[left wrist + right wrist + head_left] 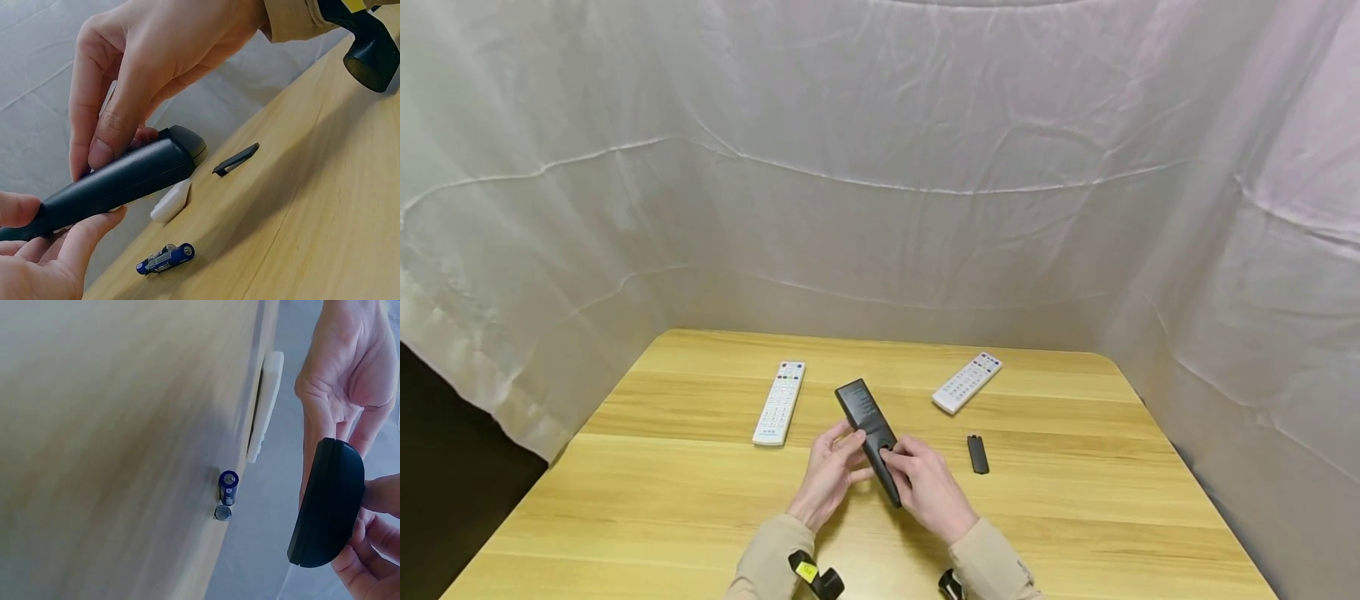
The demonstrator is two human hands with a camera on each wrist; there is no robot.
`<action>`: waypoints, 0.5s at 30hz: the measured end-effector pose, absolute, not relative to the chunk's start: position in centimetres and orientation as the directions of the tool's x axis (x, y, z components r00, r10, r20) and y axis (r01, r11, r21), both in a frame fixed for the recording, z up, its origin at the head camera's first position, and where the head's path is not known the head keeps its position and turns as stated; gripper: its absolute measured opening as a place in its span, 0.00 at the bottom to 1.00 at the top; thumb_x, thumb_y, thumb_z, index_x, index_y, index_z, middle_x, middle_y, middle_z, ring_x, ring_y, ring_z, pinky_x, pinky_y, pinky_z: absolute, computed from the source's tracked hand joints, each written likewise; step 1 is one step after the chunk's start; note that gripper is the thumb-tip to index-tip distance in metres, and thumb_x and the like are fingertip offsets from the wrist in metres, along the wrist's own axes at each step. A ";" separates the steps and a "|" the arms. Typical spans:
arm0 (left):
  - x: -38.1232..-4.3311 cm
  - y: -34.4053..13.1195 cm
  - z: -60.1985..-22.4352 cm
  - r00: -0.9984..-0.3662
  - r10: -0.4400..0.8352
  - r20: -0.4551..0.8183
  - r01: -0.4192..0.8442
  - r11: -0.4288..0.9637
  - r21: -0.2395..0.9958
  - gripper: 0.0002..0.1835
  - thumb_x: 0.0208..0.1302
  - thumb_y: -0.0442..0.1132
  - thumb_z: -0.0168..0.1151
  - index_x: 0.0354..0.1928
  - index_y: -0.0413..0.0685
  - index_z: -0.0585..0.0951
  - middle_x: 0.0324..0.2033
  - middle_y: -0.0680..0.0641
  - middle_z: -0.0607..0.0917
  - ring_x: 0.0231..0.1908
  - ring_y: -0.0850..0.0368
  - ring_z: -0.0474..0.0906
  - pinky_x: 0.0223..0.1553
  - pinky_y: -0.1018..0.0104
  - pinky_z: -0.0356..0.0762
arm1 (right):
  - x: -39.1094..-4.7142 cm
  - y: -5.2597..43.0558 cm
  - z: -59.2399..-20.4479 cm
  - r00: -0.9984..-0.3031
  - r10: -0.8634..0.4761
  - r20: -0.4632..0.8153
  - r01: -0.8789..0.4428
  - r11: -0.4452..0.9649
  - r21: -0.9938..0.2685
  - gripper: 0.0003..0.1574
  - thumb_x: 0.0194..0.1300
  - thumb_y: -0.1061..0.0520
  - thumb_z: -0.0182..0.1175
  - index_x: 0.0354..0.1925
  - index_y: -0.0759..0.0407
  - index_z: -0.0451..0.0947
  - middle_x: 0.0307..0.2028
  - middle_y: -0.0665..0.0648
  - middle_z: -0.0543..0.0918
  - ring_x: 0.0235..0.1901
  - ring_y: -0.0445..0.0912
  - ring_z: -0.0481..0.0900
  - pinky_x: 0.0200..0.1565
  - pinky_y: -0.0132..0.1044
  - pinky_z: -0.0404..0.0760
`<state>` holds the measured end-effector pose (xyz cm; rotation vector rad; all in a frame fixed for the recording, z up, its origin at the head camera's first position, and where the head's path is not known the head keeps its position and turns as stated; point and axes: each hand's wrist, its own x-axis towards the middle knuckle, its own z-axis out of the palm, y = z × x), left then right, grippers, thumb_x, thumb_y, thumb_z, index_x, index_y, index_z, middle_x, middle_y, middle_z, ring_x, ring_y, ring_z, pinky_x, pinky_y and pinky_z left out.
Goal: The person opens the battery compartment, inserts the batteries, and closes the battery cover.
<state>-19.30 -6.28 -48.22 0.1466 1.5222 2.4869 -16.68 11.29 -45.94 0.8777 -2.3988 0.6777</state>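
Note:
A black remote control point(864, 410) is held above the table, tilted, its back with the printed label facing up. My left hand point(829, 477) grips it, with the thumb point(17, 209) on the back and fingers underneath. The right hand point(931, 490) holds the remote's lower part, thumb and bent fingers at the dark battery opening point(885, 447). Inside that opening nothing can be made out. Under the remote, blue batteries point(165, 258) lie side by side on the table; the head view hides them. To the right lies a small black battery cover point(977, 454).
On the wooden table point(700, 500), a white remote point(779, 403) lies to the left of the hands and another white remote point(967, 383) at the back right. Pale curtains point(895, 233) hang around the table's back and sides.

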 end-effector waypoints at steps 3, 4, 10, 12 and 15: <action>-19.4 -6.3 -48.2 -0.971 0.237 -0.028 -0.133 -0.442 0.887 0.30 0.75 0.36 0.53 0.74 0.33 0.58 0.62 0.29 0.77 0.47 0.53 0.87 0.50 0.55 0.90 | -16.6 11.3 -46.0 -0.668 -0.448 0.594 -0.685 0.683 -0.256 0.15 0.53 0.70 0.72 0.42 0.64 0.89 0.32 0.52 0.81 0.30 0.40 0.74 0.30 0.27 0.78; -19.4 -6.3 -48.2 -0.972 0.233 -0.030 -0.133 -0.444 0.886 0.30 0.75 0.36 0.53 0.74 0.33 0.58 0.62 0.29 0.77 0.47 0.53 0.87 0.49 0.56 0.90 | -16.6 11.3 -46.0 -0.669 -0.448 0.593 -0.682 0.687 -0.249 0.15 0.53 0.70 0.72 0.42 0.64 0.89 0.32 0.52 0.81 0.30 0.40 0.74 0.30 0.27 0.78; -19.5 -6.2 -48.2 -0.978 0.206 -0.041 -0.132 -0.451 0.883 0.30 0.75 0.35 0.52 0.74 0.33 0.58 0.64 0.29 0.76 0.46 0.54 0.86 0.49 0.57 0.90 | -16.4 11.0 -45.9 -0.669 -0.460 0.584 -0.667 0.719 -0.198 0.20 0.53 0.69 0.71 0.46 0.63 0.88 0.33 0.50 0.79 0.32 0.40 0.73 0.32 0.29 0.79; -19.5 -6.2 -48.1 -0.979 0.197 -0.054 -0.140 -0.455 0.879 0.29 0.76 0.34 0.51 0.73 0.33 0.59 0.64 0.28 0.74 0.46 0.54 0.86 0.49 0.57 0.90 | -16.3 10.9 -46.0 -0.673 -0.463 0.576 -0.660 0.727 -0.188 0.21 0.53 0.69 0.71 0.48 0.63 0.87 0.33 0.50 0.78 0.33 0.40 0.72 0.33 0.29 0.80; -19.4 -6.2 -48.1 -0.980 0.189 -0.066 -0.147 -0.460 0.876 0.28 0.76 0.34 0.51 0.73 0.33 0.59 0.65 0.26 0.73 0.46 0.53 0.86 0.49 0.57 0.90 | -16.2 10.8 -46.1 -0.686 -0.462 0.562 -0.650 0.736 -0.189 0.23 0.53 0.69 0.71 0.50 0.64 0.86 0.34 0.49 0.77 0.34 0.40 0.72 0.34 0.30 0.81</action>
